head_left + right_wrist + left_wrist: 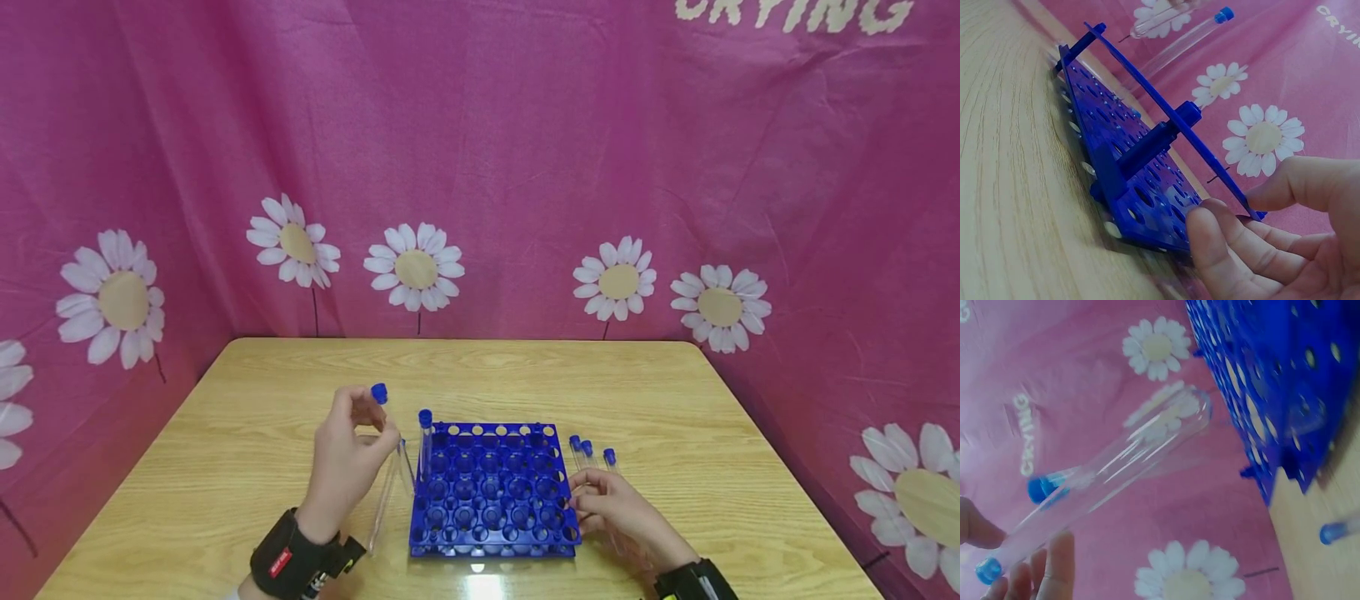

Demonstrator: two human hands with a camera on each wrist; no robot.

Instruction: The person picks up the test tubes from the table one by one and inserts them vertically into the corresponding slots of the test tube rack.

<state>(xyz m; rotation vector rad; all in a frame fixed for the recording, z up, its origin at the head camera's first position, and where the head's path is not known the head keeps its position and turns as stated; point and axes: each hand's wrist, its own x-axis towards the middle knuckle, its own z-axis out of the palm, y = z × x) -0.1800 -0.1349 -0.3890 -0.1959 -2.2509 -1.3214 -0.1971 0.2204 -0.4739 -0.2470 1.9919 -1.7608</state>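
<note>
My left hand (348,458) pinches a clear test tube (1110,475) with a blue cap near its capped end, between thumb and fingers. It is tilted, and its rounded end points toward the blue test tube rack (491,490) in the left wrist view. Another capped test tube (426,446) stands upright in the rack's back left corner. At the rack's right side, my right hand (611,508) grips the edge, with the thumb (1282,190) at the upper plate and fingers curled below it.
Several capped tubes (587,450) lie on the wooden table (300,375) right of the rack, partly hidden by my right hand. Close to the rack's left side is another capped tube (406,468). A pink curtain (510,167) with daisies surrounds the table.
</note>
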